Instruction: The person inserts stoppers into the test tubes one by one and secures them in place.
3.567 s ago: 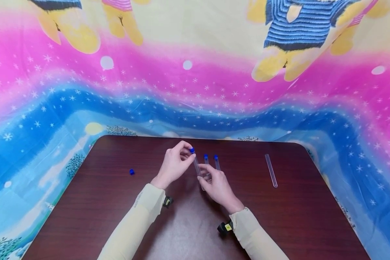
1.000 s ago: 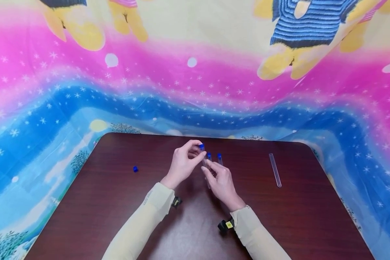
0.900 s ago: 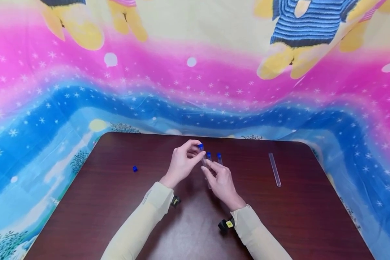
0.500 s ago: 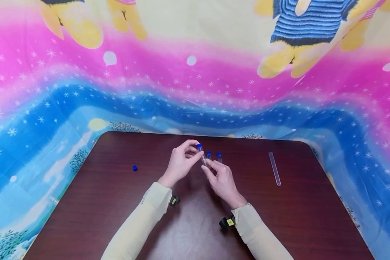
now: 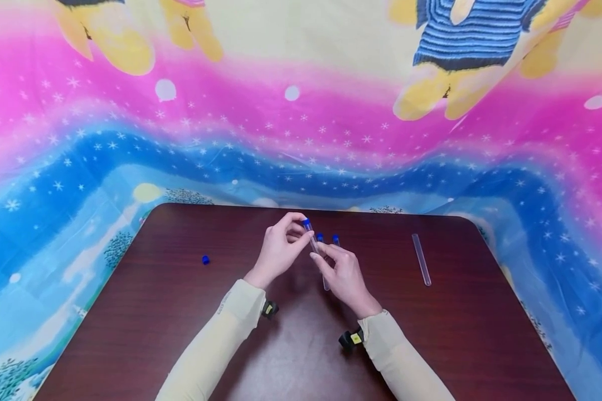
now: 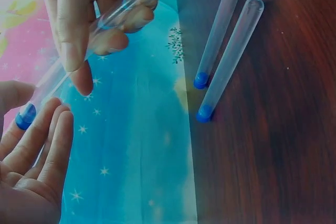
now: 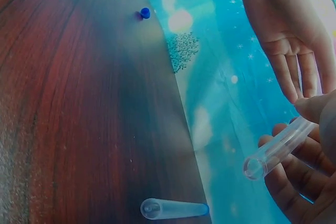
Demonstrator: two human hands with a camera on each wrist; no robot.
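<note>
In the head view, both hands hold one clear test tube (image 5: 313, 241) with a blue cap (image 5: 306, 222), tilted above the table. The fingers and thumb of my left hand (image 5: 277, 248) pinch it at the capped end. My right hand (image 5: 348, 273) grips the tube's body lower down. Its rounded bottom end (image 7: 255, 167) pokes out past the right fingers in the right wrist view. Two more blue-capped tubes lie side by side on the table behind the right hand; the left wrist view shows the near one (image 6: 231, 59) and the other (image 6: 221, 22).
An uncapped clear tube (image 5: 421, 259) lies alone toward the right of the dark wooden table (image 5: 145, 312). A loose blue cap (image 5: 205, 259) sits on the left side. Behind the table hangs a printed cloth (image 5: 261, 133) in pink and blue.
Compared with the oldest frame, both hands and the held tube sit slightly closer to the two lying tubes. Over the last second they shift very little; both hands keep their hold.
</note>
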